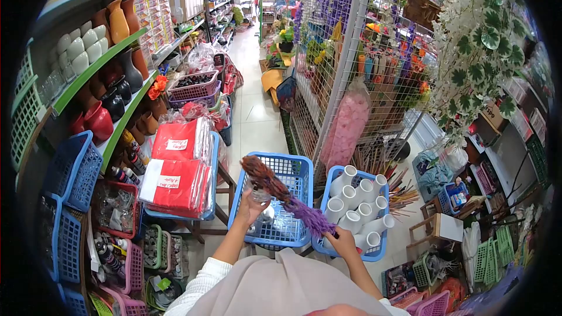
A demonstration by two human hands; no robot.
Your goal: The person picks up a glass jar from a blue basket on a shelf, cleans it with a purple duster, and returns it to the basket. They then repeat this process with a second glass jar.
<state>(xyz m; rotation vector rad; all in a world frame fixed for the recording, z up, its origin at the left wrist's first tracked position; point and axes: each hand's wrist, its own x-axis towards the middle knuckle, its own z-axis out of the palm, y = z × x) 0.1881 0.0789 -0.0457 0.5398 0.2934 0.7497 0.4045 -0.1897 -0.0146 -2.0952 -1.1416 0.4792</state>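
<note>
My left hand (250, 210) is closed around a small clear glass (260, 193), above the left part of a blue plastic basket (305, 199). Closed on the handle end of a feather duster (313, 217), brown at one end and purple at the other, my right hand (345, 242) is over the front of a second blue basket (381, 253). The duster slants up to the left, its brown end beside the glass. More clear glassware (266, 217) lies in the first basket. Several white vases (349, 220) fill the second one.
Red and white packaged cloths (175, 178) are stacked at the left. Shelves of vases (98, 118) line the left side. A wire mesh rack (333, 93) stands ahead on the right, beside a tiled aisle (249, 105). A small wooden stool (448, 227) is at the right.
</note>
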